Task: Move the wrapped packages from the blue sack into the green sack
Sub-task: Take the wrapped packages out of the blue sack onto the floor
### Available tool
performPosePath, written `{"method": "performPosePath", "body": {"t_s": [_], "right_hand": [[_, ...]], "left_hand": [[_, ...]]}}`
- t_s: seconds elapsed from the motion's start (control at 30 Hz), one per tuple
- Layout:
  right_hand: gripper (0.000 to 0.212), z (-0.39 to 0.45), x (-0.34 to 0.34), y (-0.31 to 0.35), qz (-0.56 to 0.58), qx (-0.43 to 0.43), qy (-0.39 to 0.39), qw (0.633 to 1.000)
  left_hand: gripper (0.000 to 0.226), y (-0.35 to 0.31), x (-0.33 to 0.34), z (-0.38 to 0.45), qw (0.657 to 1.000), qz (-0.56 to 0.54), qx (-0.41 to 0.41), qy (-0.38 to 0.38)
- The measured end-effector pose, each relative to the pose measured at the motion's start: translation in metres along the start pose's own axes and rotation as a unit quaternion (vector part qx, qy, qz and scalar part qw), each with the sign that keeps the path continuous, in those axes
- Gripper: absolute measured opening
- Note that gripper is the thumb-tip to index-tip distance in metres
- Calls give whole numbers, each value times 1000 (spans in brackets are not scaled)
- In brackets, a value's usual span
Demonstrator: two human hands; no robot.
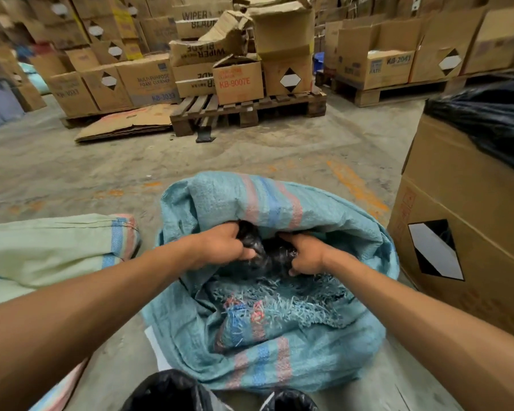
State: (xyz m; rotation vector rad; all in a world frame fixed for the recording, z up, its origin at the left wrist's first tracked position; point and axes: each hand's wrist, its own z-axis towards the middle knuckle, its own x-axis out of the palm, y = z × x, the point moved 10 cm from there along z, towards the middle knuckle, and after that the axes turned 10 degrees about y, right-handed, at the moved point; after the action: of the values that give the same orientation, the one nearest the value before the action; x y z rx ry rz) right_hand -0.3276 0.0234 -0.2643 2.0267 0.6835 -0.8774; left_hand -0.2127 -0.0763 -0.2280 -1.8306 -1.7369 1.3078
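The blue woven sack [279,203] lies open on the concrete floor in front of me, its frayed mouth turned toward me. Both my hands are inside its opening. My left hand [223,247] grips a package wrapped in black plastic [255,247], fingers curled round its left side. My right hand [306,256] grips the same dark bundle from the right. How much of the package lies deeper in the sack is hidden. The pale green sack [51,247] lies flat on the floor to the left, next to the blue sack.
A tall cardboard box [463,221] lined with a black bag [493,120] stands close on the right. Two black-wrapped bundles [172,390] sit at the bottom edge near me. Wooden pallets [247,108] stacked with cartons fill the back; bare floor lies between.
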Motion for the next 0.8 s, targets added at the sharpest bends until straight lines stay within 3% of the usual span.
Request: {"method": "performPosePath", "body": {"t_s": [0.03,0.1,0.2,0.3,0.4,0.5,0.67,0.8], "right_hand": [[87,-10,-2,7,-31,-4,7,999],[77,-28,-5,19,-113,-1,7,994],[47,-53,-13,33,-231,34,-43,972],[51,-68,-34,31,-264,72,-121,954],[79,-65,-47,0,-187,103,-110,971],[91,-65,-57,-11,-84,76,-127,985],[91,-80,-60,-4,101,26,-203,974],[89,-115,-60,17,259,-29,-241,935]], "left_hand": [[62,-4,-2,-7,999,37,5,6],[42,-13,2,-17,999,-4,-5,44],[10,-21,3,-26,974,-220,-42,39],[15,-30,7,-28,941,-333,-56,17],[19,-40,19,-31,945,-322,-45,26],[20,-55,13,-44,969,-247,12,25],[40,-67,-31,-91,972,-191,139,-19],[47,-44,-62,-151,947,-254,178,-81]]}}
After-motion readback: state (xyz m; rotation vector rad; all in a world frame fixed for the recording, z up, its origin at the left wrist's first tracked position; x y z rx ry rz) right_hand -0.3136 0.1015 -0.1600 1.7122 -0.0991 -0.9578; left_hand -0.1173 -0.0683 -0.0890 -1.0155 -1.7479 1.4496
